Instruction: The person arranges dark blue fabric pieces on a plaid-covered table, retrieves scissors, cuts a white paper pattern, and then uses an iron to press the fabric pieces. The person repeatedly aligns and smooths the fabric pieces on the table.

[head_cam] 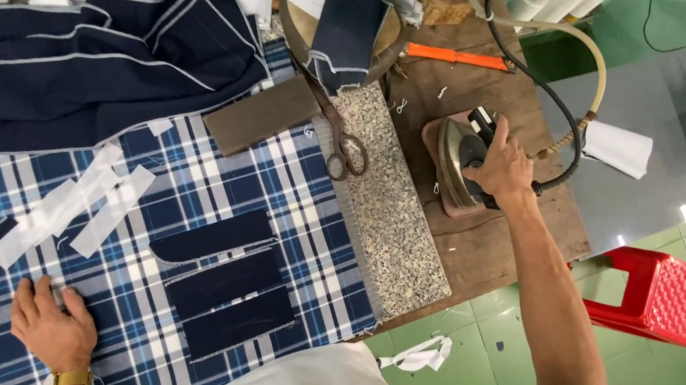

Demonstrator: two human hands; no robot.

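- Head view: right hand (505, 165) closed around the handle of a steam iron (456, 159), which sits on a wooden table (485, 255) beside a granite slab (388, 216).
- Left hand (51, 326) flat, fingers spread, pressing plaid cloth (184, 189) near white strips (72, 205).
- Scissors (340, 144) lie on the slab; navy pieces (228, 292) rest on the plaid.

No packages, labels, signs or screens show anywhere on or around the worktable.

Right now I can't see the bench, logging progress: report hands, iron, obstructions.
Right hand grips iron on its wooden stand. Left hand flat on plaid cloth. Scissors lie between, navy pieces laid out.
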